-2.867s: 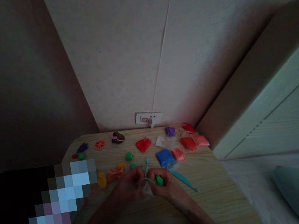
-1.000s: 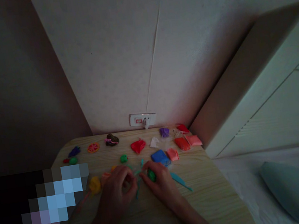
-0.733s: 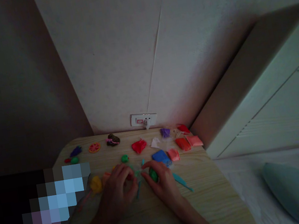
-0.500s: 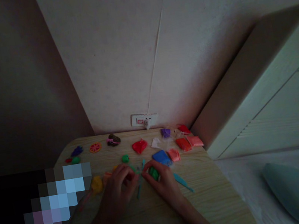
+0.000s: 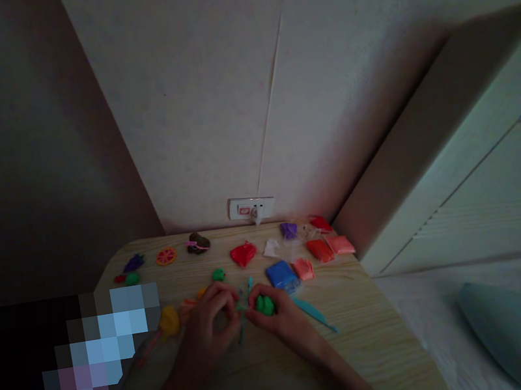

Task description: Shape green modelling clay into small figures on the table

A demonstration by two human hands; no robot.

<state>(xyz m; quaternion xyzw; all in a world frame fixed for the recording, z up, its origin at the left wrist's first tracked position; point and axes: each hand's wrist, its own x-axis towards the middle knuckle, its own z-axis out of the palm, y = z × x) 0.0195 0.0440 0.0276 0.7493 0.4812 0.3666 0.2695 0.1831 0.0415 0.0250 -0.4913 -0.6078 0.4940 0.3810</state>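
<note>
My right hand (image 5: 282, 317) is curled around a lump of green clay (image 5: 265, 305), with the thumb and forefinger pressed together at its left side. Facing it, my left hand (image 5: 211, 321) is closed in a pinch, fingertips a short way from the right ones. Something small, pale and greenish shows between the two sets of fingertips, too blurred to name. A thin teal stick tool (image 5: 249, 284) lies on the table below the gap between the hands. Just right of my right hand rests a teal plastic clay knife (image 5: 314, 311).
The wooden table (image 5: 364, 350) bears a blue clay pack (image 5: 282, 276), a red packet (image 5: 243, 254) and several pink, orange and purple packets at the right. Small clay figures, among them a grapefruit-like slice (image 5: 166, 257), lie at the left. A wall socket (image 5: 251, 209) is behind.
A clear wrapper was at my fingers at first; my hands have since drawn slightly apart. The green lump now shows more openly in my right hand. The view has shifted a little.
</note>
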